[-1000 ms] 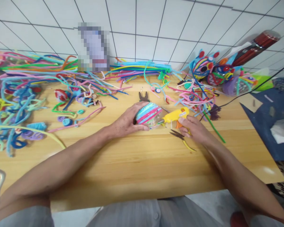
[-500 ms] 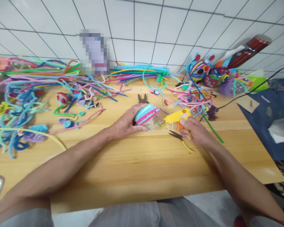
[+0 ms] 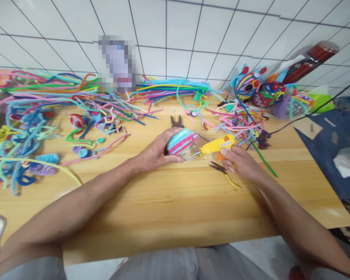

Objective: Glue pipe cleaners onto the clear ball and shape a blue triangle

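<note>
My left hand (image 3: 160, 151) is wrapped around a clear rounded object (image 3: 182, 144) banded with blue, pink and teal pipe cleaners. Its right end is bare and see-through. In my right hand (image 3: 240, 160) is a yellow hot glue gun (image 3: 217, 146), with my fingers at its orange trigger. The metal nozzle points left, close to the bare end of the object; whether it touches I cannot tell. Just below the glue gun lie yellow-handled pliers (image 3: 221, 170), partly under my right hand. Behind the banded object show the dark jaws of another pair of pliers (image 3: 176, 121).
Loose pipe cleaners (image 3: 32, 124) cover the table's left side, and a bundle (image 3: 175, 88) lies along the wall. More tangled pieces (image 3: 236, 120) are at right. Decorated figures (image 3: 247, 85) and a red flask (image 3: 312, 62) stand behind. A black cord (image 3: 294, 120) crosses the right side.
The glue gun's nozzle has tipped lower and slightly left toward the bare end of the banded object. My left hand keeps its hold; the view has shifted slightly.
</note>
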A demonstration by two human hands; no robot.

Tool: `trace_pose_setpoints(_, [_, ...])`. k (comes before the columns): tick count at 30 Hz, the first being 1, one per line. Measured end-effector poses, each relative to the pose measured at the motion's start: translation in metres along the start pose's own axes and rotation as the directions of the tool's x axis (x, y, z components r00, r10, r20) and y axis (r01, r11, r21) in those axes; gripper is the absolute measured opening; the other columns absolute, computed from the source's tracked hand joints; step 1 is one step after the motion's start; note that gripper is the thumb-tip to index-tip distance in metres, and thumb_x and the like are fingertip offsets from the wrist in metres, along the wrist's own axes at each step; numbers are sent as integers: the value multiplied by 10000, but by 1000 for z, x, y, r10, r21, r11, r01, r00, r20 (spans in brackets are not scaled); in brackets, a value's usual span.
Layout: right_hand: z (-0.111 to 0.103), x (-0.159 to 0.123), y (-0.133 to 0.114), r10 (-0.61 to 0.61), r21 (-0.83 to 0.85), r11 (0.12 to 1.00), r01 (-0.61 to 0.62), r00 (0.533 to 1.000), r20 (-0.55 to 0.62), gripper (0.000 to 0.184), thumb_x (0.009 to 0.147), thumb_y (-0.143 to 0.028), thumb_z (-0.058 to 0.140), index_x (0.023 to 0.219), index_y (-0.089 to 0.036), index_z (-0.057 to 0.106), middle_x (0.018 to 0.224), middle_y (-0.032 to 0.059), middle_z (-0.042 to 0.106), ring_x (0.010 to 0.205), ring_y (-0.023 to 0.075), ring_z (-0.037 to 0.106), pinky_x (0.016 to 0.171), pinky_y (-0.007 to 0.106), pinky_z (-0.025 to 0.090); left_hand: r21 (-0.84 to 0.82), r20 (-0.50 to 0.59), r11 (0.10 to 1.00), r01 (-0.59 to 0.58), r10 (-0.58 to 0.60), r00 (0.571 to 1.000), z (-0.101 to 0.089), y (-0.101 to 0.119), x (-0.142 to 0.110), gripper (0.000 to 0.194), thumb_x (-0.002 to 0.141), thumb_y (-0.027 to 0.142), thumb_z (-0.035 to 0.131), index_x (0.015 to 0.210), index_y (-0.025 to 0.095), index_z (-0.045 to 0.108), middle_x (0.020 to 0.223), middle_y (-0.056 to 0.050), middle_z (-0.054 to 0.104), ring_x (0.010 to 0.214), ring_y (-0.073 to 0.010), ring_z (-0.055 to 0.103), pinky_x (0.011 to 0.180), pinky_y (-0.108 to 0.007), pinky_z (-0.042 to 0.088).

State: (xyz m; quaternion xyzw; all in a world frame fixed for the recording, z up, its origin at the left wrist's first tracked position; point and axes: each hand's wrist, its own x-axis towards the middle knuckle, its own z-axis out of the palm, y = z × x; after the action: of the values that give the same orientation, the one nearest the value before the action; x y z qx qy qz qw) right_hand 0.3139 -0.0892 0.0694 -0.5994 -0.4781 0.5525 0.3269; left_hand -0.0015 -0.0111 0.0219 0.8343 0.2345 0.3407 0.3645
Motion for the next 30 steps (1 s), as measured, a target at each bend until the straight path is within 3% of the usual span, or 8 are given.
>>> trace_pose_setpoints(3, [3, 6, 4, 54, 204, 978, -49, 998, -18, 596, 684, -686, 879, 694, -239, 485, 509, -82, 383, 423, 70, 329, 387, 215, 227, -51, -14, 998, 33, -33, 999, 1, -1, -2, 957, 827, 576, 846, 1605, 256, 391, 1604, -201, 487, 1491, -375, 509, 1257, -581, 413])
trace_pose_setpoints(6, [6, 10, 6, 81, 267, 960, -79, 997, 4, 574, 687, -651, 897, 721, -233, 505, 522, -94, 350, 435, 60, 294, 384, 198, 211, -81, -29, 996, 39, -41, 999, 2, -3, -4, 983, 800, 560, 874, 1595, 268, 374, 1618, -199, 456, 1499, -377, 495, 1257, -577, 411])
trace_pose_setpoints(15, [9, 10, 13, 100, 253, 960, -116, 992, 77, 537, 737, -642, 871, 780, -216, 546, 540, -88, 389, 420, 57, 322, 383, 204, 200, -95, 0, 995, 43, -44, 999, 0, 2, -7, 923, 876, 517, 816, 1605, 279, 301, 1572, -185, 456, 1467, -360, 499, 1227, -579, 449])
trace_pose_setpoints(21, [7, 10, 7, 138, 288, 944, -158, 986, 90, 599, 670, -690, 895, 782, -215, 546, 520, -98, 384, 410, 49, 310, 384, 192, 198, -17, 2, 1000, -10, 10, 1000, -3, 3, -5, 925, 875, 510, 817, 1626, 282, 327, 1607, -182, 425, 1532, -379, 411, 1283, -598, 365])
trace_pose_setpoints(30, [9, 14, 5, 164, 286, 941, -181, 983, 84, 601, 688, -701, 879, 803, -224, 532, 526, -95, 385, 411, 51, 315, 377, 178, 191, -166, -14, 984, 64, -68, 998, 3, -2, -6, 925, 826, 504, 864, 1533, 270, 316, 1609, -195, 402, 1502, -365, 464, 1225, -569, 448])
